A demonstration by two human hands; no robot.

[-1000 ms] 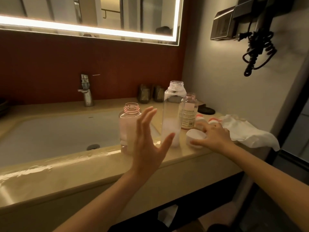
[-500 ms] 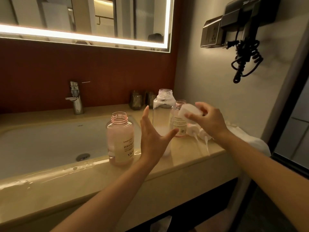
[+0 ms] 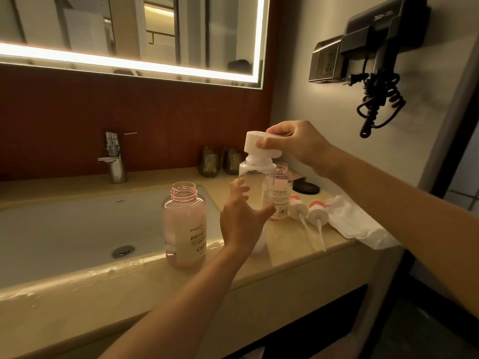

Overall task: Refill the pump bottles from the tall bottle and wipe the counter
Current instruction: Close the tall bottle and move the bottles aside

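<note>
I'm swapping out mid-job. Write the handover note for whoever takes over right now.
Left hand grips the tall bottle, upright on the counter.
Right hand holds the white cap tilted on its mouth.
Front pump bottle and back pump bottle stand open, the front one looking full; two pump heads lie beside the cloth.
Left: close cap, refit pump heads, wipe wet counter.

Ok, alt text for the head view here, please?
The right hand holds a white cap at the tall bottle mouth while the left hand grips its body. An open pump bottle stands by the sink; two pump heads and a cloth lie on the counter.
</note>
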